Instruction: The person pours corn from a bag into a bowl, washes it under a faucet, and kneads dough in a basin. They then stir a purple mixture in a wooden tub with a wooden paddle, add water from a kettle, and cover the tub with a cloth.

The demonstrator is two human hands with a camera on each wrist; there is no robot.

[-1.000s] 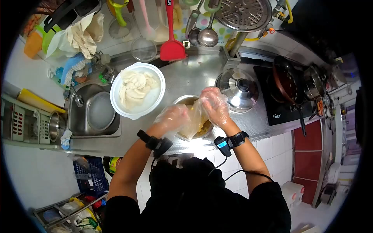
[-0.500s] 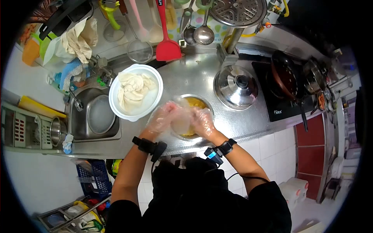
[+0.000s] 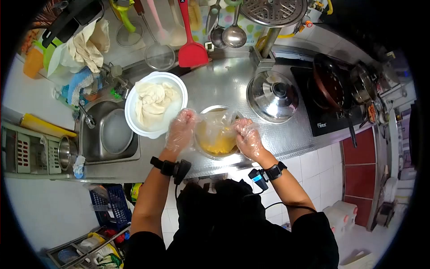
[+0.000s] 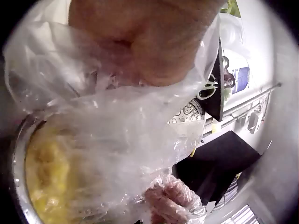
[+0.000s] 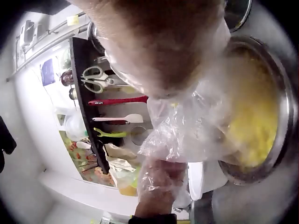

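Noted one clear bag (image 3: 216, 120) stretched above pot (image 3: 218, 157), between hands. Observed left hand (image 3: 181, 132) pinching bag at pot's 9 o'clock, fingertips partly blurred by film. Observed right hand (image 3: 249, 141) pinching bag's opposite side at 3 o'clock, fingers curled. Recorded clear gloves on both. Found yellow contents (image 3: 220, 145) in pot, veiled by bag toward 12 o'clock; cannot identify. Logged bowl (image 3: 174, 114) on worktop (image 3: 224, 78) at pot's 10 o'clock, holding pale, folded mass (image 3: 151, 99); cannot tell what material. Logged lid (image 3: 263, 106) at 2 o'clock, apart from pot. In left wrist view, cannot see left fingertips behind own palm; pot cut off by frame. In right wrist view, cannot make out right fingertips either.
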